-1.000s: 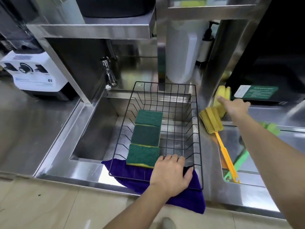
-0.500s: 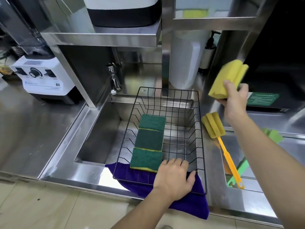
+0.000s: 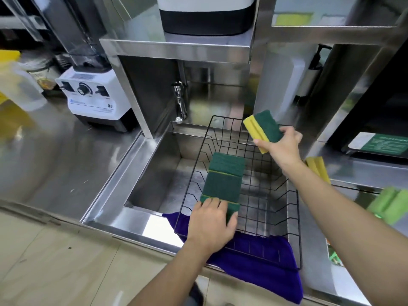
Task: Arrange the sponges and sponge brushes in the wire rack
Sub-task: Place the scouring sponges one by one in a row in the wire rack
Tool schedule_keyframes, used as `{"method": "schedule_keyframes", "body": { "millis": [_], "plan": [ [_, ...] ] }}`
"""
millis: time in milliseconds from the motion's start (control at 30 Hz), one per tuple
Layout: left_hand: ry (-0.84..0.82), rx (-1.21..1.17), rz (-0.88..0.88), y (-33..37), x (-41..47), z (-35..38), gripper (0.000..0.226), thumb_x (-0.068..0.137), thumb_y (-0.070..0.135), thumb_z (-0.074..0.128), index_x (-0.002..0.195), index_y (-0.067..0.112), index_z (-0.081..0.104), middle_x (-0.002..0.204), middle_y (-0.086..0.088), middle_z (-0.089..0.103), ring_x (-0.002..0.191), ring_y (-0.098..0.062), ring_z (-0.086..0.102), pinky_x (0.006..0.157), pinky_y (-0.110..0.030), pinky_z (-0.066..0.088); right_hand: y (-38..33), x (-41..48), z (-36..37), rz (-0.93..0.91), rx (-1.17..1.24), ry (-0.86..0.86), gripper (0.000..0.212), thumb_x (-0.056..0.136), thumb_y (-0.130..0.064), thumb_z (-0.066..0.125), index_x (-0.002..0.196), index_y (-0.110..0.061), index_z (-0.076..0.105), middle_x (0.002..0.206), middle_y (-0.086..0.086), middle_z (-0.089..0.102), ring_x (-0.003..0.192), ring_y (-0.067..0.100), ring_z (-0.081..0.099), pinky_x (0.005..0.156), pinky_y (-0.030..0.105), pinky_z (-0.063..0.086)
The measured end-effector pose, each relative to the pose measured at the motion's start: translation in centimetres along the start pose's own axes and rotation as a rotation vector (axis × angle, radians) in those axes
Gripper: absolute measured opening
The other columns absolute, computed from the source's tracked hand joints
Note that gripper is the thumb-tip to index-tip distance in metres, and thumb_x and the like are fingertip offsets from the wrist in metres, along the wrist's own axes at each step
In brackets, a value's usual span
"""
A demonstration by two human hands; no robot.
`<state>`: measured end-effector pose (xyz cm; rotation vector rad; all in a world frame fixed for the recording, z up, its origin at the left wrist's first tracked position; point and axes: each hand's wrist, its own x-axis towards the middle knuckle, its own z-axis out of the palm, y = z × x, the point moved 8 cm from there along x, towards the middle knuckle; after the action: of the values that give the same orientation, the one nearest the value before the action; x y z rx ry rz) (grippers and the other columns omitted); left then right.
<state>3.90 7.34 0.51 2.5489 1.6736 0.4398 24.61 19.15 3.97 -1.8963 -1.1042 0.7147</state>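
Note:
A black wire rack (image 3: 293,219) sits over the sink. A row of three green-topped sponges lies along its left side: far (image 3: 227,164), middle (image 3: 221,187) and near (image 3: 233,209). My left hand (image 3: 209,224) lies over the near sponge, fingers on top and thumb at its right side. My right hand (image 3: 283,146) holds a yellow-and-green sponge (image 3: 265,128) in the air above the rack's far right corner. A yellow sponge brush head (image 3: 318,167) shows behind my right forearm. A green sponge brush head (image 3: 388,205) lies further right, blurred.
A purple cloth (image 3: 265,268) lies under the rack's front edge and hangs over the counter. The sink basin (image 3: 154,173) opens left of the rack, with a faucet (image 3: 180,104) behind. A white blender base (image 3: 92,96) stands on the left counter.
My right hand has carried the sponge left and down, from beside the rack to above its far right corner. My left hand has moved from the rack's front rim onto the near sponge.

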Motion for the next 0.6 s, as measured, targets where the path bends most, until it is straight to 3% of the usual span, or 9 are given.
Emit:
{"method": "schedule_keyframes", "body": {
  "millis": [67, 167, 200, 333, 433, 600],
  "plan": [
    [0.007, -0.016, -0.006, -0.1, -0.1, -0.1, 0.037, 0.082, 0.042, 0.040, 0.070, 0.014, 0.061, 0.068, -0.002, 0.062, 0.064, -0.023, 0.057, 0.061, -0.033, 0.046, 0.1, 0.1, 1.2, 0.000, -0.020, -0.044, 0.079, 0.067, -0.032, 0.082, 0.128, -0.014, 0.035, 0.137, 0.014, 0.027, 0.116, 0.024, 0.043, 0.105, 0.039, 0.041],
    [0.016, -0.030, -0.007, -0.1, -0.1, -0.2, 0.036, 0.083, 0.041, 0.040, 0.068, 0.014, 0.060, 0.067, -0.003, 0.061, 0.062, -0.023, 0.056, 0.060, -0.032, 0.046, 0.1, 0.4, 2.6, 0.001, -0.102, -0.094, 0.077, 0.071, -0.029, 0.080, 0.130, -0.027, 0.032, 0.134, 0.015, 0.031, 0.110, 0.036, 0.051, 0.077, 0.050, 0.058],
    [0.019, -0.035, -0.007, -0.1, -0.1, -0.2, 0.036, 0.083, 0.041, 0.040, 0.068, 0.014, 0.060, 0.067, -0.003, 0.061, 0.062, -0.023, 0.056, 0.060, -0.032, 0.046, 0.0, 0.4, 3.0, -0.009, -0.146, -0.104, 0.077, 0.072, -0.025, 0.079, 0.132, -0.028, 0.032, 0.133, 0.016, 0.032, 0.108, 0.038, 0.052, 0.077, 0.050, 0.058],
    [0.020, -0.048, 0.001, -0.1, -0.1, -0.1, 0.036, 0.084, 0.040, 0.041, 0.068, 0.014, 0.060, 0.067, -0.002, 0.061, 0.062, -0.021, 0.055, 0.059, -0.030, 0.045, -0.7, 0.8, 4.8, -0.032, -0.201, -0.107, 0.075, 0.074, -0.005, 0.075, 0.134, -0.025, 0.034, 0.133, 0.018, 0.031, 0.116, 0.040, 0.050, 0.102, 0.049, 0.044],
    [0.006, -0.040, -0.003, -0.1, -0.1, 0.0, 0.035, 0.084, 0.040, 0.041, 0.068, 0.015, 0.060, 0.067, -0.001, 0.060, 0.061, -0.020, 0.054, 0.058, -0.029, 0.045, -0.7, 0.8, 6.6, -0.022, -0.244, -0.172, 0.076, 0.076, 0.001, 0.070, 0.137, -0.026, 0.034, 0.134, 0.018, 0.029, 0.114, 0.040, 0.052, 0.102, 0.039, 0.041],
    [-0.004, -0.047, -0.005, -0.2, -0.1, 0.0, 0.034, 0.084, 0.040, 0.042, 0.068, 0.016, 0.061, 0.066, 0.000, 0.060, 0.062, -0.019, 0.053, 0.059, -0.028, 0.044, -0.3, 0.4, 9.8, 0.009, -0.212, -0.325, 0.077, 0.079, -0.018, 0.073, 0.142, -0.026, 0.030, 0.138, 0.017, 0.026, 0.122, 0.036, 0.046, 0.107, 0.037, 0.036]
  ]
}}
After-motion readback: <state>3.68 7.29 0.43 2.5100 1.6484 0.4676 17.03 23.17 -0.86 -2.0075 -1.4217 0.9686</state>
